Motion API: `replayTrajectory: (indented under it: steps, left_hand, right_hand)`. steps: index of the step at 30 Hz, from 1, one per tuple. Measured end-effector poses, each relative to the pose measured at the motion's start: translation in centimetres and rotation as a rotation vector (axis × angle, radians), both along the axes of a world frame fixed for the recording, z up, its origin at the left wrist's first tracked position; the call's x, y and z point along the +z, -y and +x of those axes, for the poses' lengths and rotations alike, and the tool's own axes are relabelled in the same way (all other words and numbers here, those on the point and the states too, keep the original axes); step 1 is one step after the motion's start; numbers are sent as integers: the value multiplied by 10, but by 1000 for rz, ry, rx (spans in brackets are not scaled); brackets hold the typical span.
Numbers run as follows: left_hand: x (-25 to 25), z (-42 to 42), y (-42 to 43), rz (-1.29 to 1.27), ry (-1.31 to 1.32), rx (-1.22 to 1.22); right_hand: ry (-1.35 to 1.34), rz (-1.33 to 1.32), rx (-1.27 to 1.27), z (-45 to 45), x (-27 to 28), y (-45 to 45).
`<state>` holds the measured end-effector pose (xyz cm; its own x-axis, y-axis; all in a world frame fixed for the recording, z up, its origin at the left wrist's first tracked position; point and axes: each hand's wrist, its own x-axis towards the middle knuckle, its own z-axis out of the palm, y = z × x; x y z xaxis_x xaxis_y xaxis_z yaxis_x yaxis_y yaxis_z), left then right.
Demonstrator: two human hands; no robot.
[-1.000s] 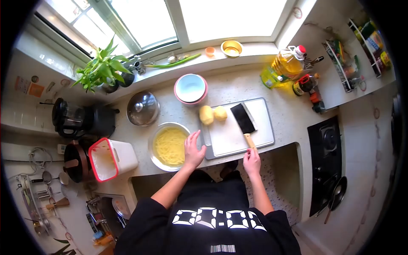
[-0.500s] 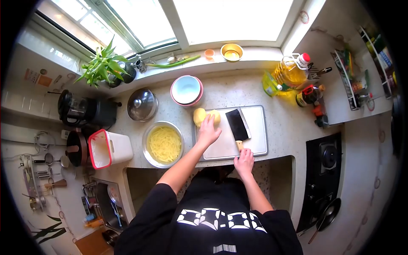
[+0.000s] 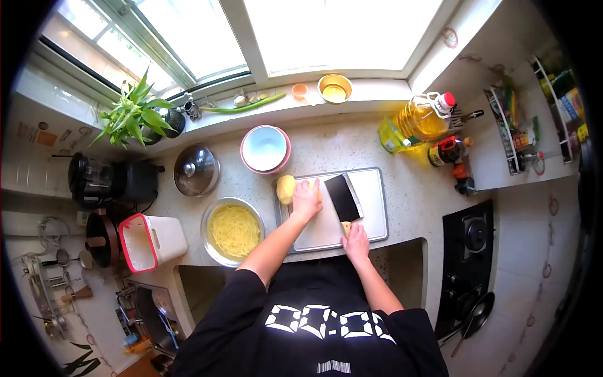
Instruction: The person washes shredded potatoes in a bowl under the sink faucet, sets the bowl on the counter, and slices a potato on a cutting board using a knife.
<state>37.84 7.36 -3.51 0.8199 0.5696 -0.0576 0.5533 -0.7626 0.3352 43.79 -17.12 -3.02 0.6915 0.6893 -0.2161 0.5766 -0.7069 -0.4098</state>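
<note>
My left hand (image 3: pixel 306 200) is closed round a peeled potato (image 3: pixel 318 191), mostly hidden under the fingers. A second peeled potato (image 3: pixel 286 188) lies just left of it, at the left edge of the white cutting board (image 3: pixel 321 232). My right hand (image 3: pixel 357 244) has its fingers at the wooden handle of a cleaver (image 3: pixel 343 198), whose dark blade rests flat on the board and points away from me. Left of the board stands a metal bowl (image 3: pixel 209 248) with shredded potato (image 3: pixel 235 230) in it.
Stacked bowls (image 3: pixel 264 149) and a glass lid (image 3: pixel 196 169) stand behind. At the back right are an oil bottle (image 3: pixel 425 117) and a sauce bottle (image 3: pixel 445 152). A red-rimmed white bin (image 3: pixel 169 235) is at left, a black stove (image 3: pixel 468 264) at right.
The left hand has closed round the right-hand potato, its fingers now covering more of it. The right hand stays at the cleaver handle. The whole view has shifted slightly.
</note>
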Motion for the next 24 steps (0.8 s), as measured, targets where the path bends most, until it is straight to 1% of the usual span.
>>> replayTrajectory:
  steps: [3, 6, 9, 10, 12, 15, 18, 21, 22, 24]
  left_hand:
    - [10, -1, 7, -123, -63, 54]
    - [34, 0, 13, -373, -12, 171]
    - [13, -4, 18, -509, 203, 223]
    - [11, -5, 19, -568, 213, 256]
    - [9, -9, 24, -687, 228, 322]
    - [6, -17, 27, -715, 309, 300]
    - [2, -27, 31, -621, 401, 258]
    - [-3, -37, 33, -768, 460, 307]
    - [-3, -41, 33, -757, 458, 299]
    - [-4, -44, 33, -735, 458, 278]
  right_hand:
    - [-21, 20, -26, 6, -6, 0]
    - [-11, -7, -26, 16, -1, -1]
    - [-62, 73, -33, 33, 11, 5]
    - [-62, 160, -32, 38, 13, 9]
    - [-146, 198, -76, 53, 18, 14]
    - [-264, 237, -159, 68, 25, 22]
    - [-401, 292, -240, 83, 26, 23]
    - [-378, 277, -278, 87, 23, 21]
    - [-386, 217, -286, 89, 26, 19]
    - [-335, 224, -250, 91, 24, 17]
